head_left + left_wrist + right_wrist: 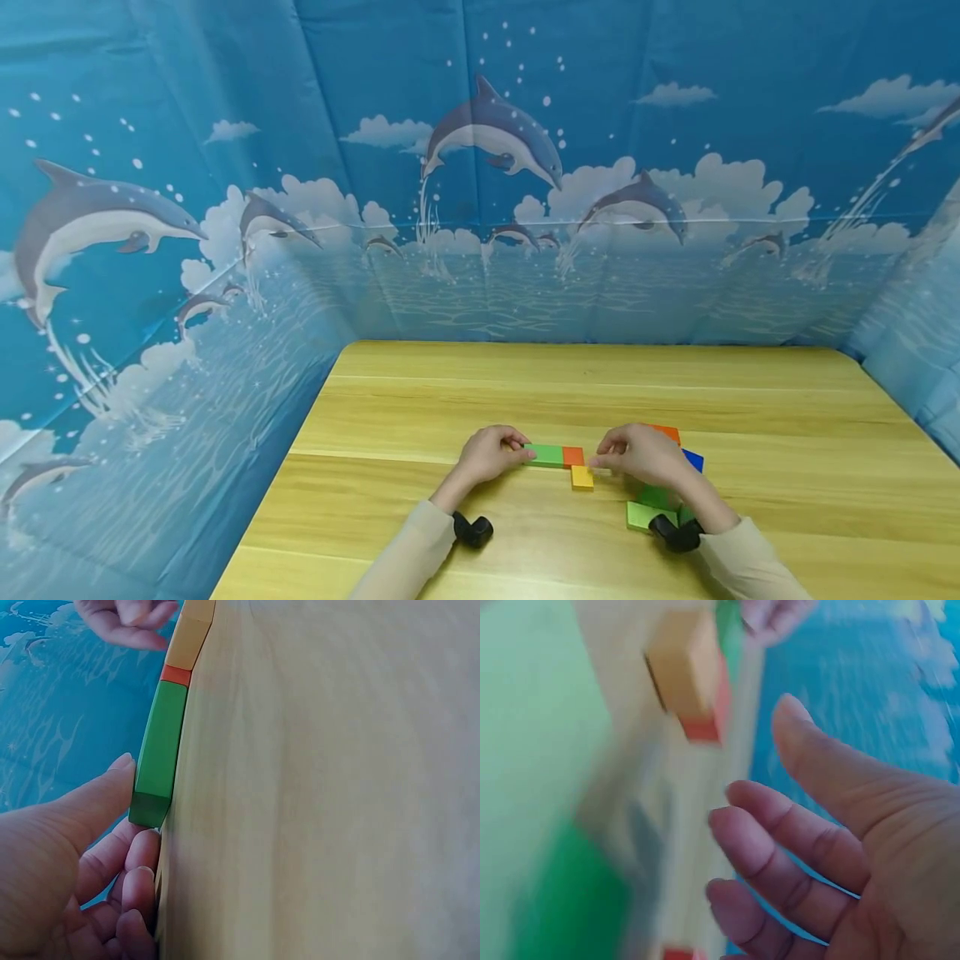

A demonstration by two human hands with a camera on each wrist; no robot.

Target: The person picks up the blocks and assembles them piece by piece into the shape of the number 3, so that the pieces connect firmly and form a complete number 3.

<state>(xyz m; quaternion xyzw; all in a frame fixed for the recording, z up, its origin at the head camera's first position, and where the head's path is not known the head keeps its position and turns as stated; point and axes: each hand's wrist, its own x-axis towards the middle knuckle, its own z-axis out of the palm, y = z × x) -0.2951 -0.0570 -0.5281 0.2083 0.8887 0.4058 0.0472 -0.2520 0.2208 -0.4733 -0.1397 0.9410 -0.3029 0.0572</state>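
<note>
A green block [545, 456] lies in line with a small orange-red block [573, 456], their ends meeting. At the front of the orange-red one sits a yellow block [582, 478]. My left hand [487, 454] holds the green block's left end, thumb along its side and fingertips at its end in the left wrist view. Just right of the row is my right hand [643, 452]. Its thumb and fingers stand apart with nothing between them in the right wrist view, where the yellow block [684, 660] appears beyond the fingertips.
Around and under my right forearm lie more blocks: an orange block [666, 433], a blue block [693, 459], a dark green block [660, 497] and a light green block [640, 517]. The wooden table [420, 392] meets a dolphin-printed curtain [480, 292] at its back edge.
</note>
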